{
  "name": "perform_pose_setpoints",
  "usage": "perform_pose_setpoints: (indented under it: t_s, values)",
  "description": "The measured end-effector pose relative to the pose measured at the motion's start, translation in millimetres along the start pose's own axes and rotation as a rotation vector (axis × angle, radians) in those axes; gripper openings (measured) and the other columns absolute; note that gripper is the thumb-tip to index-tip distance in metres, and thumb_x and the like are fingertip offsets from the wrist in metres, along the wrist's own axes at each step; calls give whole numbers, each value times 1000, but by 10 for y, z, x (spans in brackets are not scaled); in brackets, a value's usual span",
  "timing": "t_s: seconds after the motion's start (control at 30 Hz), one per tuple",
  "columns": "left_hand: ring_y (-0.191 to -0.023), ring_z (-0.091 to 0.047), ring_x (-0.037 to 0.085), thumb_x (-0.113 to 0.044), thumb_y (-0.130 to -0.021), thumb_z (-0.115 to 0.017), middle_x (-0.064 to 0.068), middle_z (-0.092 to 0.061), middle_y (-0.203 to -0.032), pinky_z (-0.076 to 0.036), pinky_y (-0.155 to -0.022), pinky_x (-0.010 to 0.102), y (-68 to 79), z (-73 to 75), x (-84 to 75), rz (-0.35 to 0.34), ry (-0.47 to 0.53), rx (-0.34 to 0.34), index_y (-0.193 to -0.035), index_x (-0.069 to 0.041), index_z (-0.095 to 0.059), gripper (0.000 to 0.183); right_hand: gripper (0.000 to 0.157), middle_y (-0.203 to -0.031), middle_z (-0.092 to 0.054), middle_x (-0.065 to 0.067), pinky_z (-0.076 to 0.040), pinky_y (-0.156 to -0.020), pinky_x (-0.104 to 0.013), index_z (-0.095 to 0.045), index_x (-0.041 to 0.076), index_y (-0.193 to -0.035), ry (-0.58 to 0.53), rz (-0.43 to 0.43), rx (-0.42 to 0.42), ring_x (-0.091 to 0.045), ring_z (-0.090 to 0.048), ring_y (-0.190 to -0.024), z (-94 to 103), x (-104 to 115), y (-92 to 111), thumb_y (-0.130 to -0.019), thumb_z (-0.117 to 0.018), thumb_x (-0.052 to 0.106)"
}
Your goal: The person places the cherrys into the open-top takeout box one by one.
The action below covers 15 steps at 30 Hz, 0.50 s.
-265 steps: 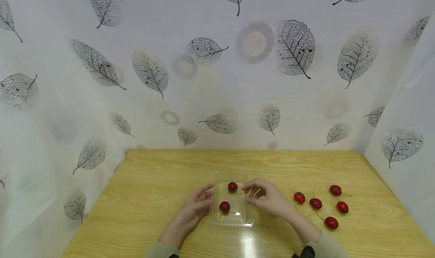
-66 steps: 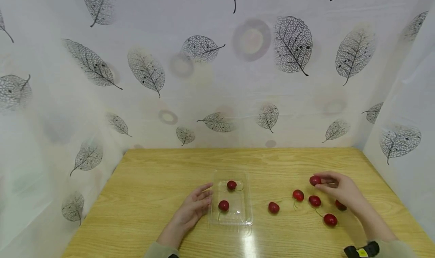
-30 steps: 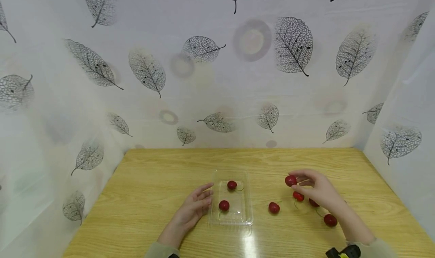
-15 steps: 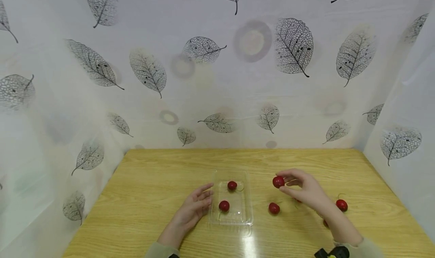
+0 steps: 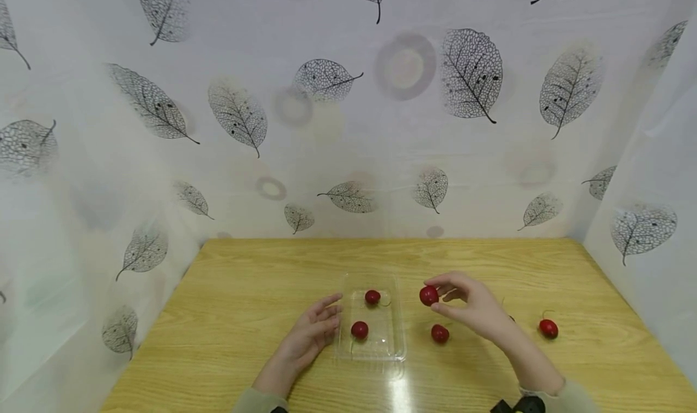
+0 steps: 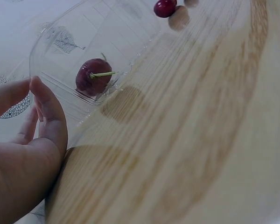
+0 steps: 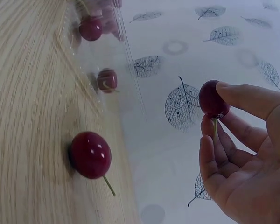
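A dark red cherry [image 5: 429, 295] is pinched between the thumb and fingertips of my right hand [image 5: 471, 307], raised above the table to the right of the clear plastic box [image 5: 400, 346]. In the right wrist view that held cherry [image 7: 213, 99] has its green stem hanging down. Inside the box lie two cherries, a back one [image 5: 373, 297] and a front one [image 5: 359, 330]. My left hand [image 5: 309, 334] rests beside the box's left wall with loosely bent fingers, holding nothing; in the left wrist view its fingertips [image 6: 39, 88] are at the wall, contact unclear.
One loose cherry [image 5: 440, 334] lies on the wooden table [image 5: 261, 280] between the box and my right hand. Another cherry [image 5: 548, 328] lies farther right. My right forearm covers part of the table there. A leaf-patterned sheet [image 5: 348, 129] stands behind and at both sides.
My right hand has carried the held cherry leftward from the right-hand group toward the box. Earlier, another cherry came to lie right of the box. My left hand has stayed in place.
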<state>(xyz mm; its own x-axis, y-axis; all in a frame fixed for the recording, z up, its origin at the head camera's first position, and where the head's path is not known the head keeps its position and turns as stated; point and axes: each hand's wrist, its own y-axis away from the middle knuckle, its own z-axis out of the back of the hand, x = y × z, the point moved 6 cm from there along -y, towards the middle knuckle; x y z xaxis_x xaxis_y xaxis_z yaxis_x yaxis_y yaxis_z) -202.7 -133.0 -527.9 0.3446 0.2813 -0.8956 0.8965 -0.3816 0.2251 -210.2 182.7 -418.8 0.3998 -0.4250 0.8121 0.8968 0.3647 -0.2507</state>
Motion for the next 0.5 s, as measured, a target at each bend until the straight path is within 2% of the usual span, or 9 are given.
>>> perform_pose_setpoints:
  t_s: [0.23,0.5]
  values:
    - [-97,-59,2,1,-104,-58,-1,-54,-127,-54,-86,18,-6,3,1,1,2,2,-163,1,-30,65,36,-119,-74,-10,-60,-90,-26,-72,3,-126,3,8,34,2,-65,-99,-141,37,-26,-91,-82,9]
    - [-97,-59,2,1,-104,-59,-2,-55,-127,-54,-87,18,-11,11,14,0,-1,5,-163,0,-30,65,35,-119,-73,-13,-60,-89,-27,-72,3,-125,-60,39,102,-2,-66,-99,-354,47,-44,-93,-82,12]
